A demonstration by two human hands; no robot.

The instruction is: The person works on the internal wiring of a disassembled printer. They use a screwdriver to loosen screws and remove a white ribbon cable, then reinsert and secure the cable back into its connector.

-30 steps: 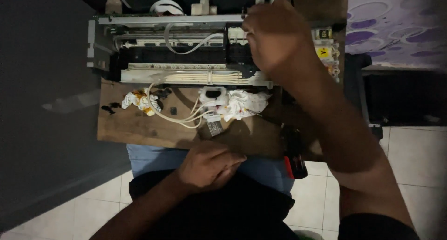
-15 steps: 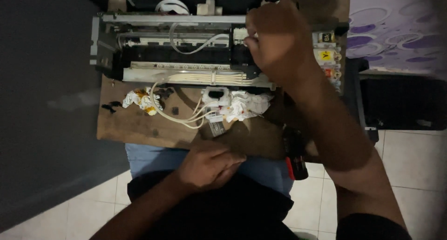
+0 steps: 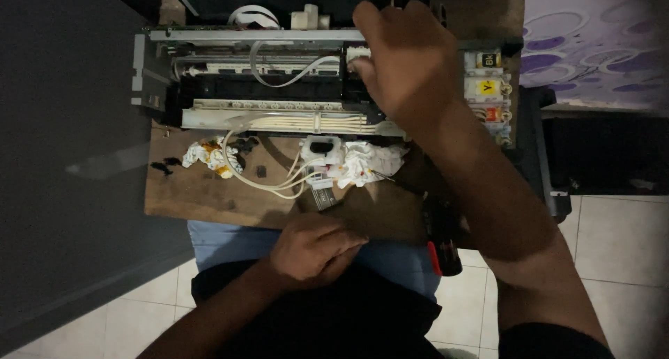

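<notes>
You are wearing dark clothing: a black sleeve edge is showing at your right arm, and both forearms, left hand (image 3: 313, 251) and right hand (image 3: 411, 66) are going bare.

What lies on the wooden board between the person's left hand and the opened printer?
In the head view, between the left hand and the printer lie pale tubes, a white cartridge part and ink-stained tissue on the board.
</notes>
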